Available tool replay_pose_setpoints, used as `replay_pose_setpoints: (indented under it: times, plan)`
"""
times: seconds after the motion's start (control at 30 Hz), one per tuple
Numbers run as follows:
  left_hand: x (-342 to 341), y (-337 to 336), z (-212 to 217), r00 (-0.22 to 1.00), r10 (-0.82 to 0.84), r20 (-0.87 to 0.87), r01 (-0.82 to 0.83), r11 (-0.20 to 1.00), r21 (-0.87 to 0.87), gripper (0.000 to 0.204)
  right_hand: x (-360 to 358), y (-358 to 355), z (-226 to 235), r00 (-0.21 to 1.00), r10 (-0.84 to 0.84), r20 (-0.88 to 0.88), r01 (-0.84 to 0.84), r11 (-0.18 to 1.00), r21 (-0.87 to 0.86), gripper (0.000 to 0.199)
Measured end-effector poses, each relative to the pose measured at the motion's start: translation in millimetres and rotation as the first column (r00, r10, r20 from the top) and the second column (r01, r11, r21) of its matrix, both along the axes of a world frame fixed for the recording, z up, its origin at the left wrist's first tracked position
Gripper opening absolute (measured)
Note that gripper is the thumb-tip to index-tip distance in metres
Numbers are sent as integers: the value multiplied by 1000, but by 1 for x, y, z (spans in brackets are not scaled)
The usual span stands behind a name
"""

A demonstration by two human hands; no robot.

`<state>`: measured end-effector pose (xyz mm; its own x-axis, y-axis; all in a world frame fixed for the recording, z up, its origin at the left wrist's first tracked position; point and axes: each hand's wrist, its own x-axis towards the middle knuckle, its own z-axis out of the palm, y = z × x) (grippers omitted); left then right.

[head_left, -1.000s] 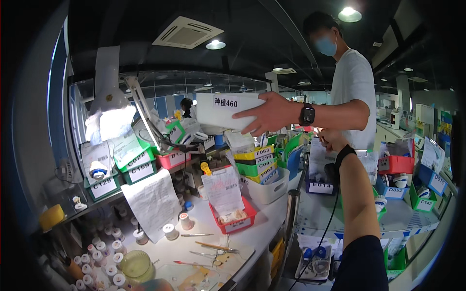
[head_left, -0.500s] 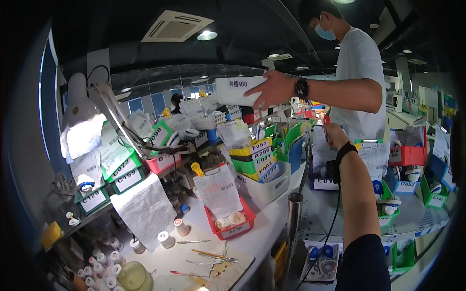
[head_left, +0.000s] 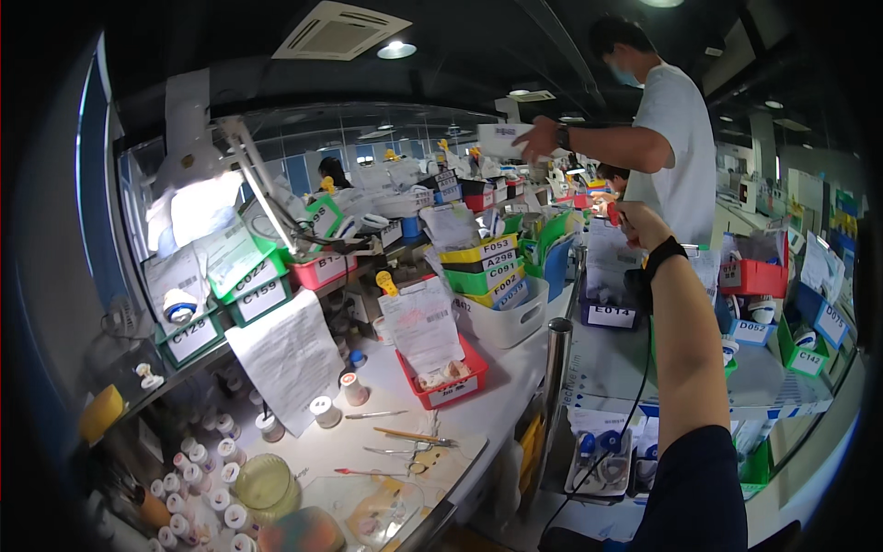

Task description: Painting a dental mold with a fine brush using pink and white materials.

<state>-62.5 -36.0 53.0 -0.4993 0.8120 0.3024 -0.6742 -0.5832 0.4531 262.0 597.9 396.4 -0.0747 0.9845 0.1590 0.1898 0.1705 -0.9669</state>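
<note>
My right hand (head_left: 641,225) reaches far forward with its fingers curled closed, a dark band round the wrist. It is just above a dark bin (head_left: 610,316) whose papers stand upright, and a small red thing (head_left: 613,214) shows at the fingertips. What the fingers hold, if anything, is hidden. My left hand is out of sight. Beyond, a masked person in a white shirt (head_left: 678,120) holds out a white box (head_left: 502,140) with one hand. On the bench at the left, a red tray (head_left: 464,385) carries a clipped paper sheet (head_left: 421,322) and pale dental pieces.
A metal post (head_left: 556,368) stands at the bench edge beside a white basket (head_left: 504,322) of stacked coloured trays. Brushes (head_left: 416,437), several small jars (head_left: 221,497) and a glass bowl (head_left: 267,488) lie nearer. A lit lamp (head_left: 198,198) hangs left. A black cable (head_left: 602,451) crosses the cart.
The other person has moved the white box away into the distance. My view has shifted slightly. My right hand stays near the dark bin, its fingers still curled.
</note>
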Motion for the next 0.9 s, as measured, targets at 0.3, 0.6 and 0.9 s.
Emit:
replay_pose_setpoints:
  times: [0.3, 0.6, 0.9]
  plan:
    - [4, -38, -15, 998, 45, 41, -47, 997, 58, 68, 31, -80, 17, 985, -21, -171, 54, 981, 186, 31]
    - [-23, -34, -5, 997, 69, -19, -66, 991, 114, 66, 44, -223, -84, 951, -33, -308, 210, 799, 564, 18]
    - [-46, -13, 22, 991, 38, -129, -23, 994, 110, 65, 16, -283, -171, 897, -402, 182, 19, 446, 895, 22]
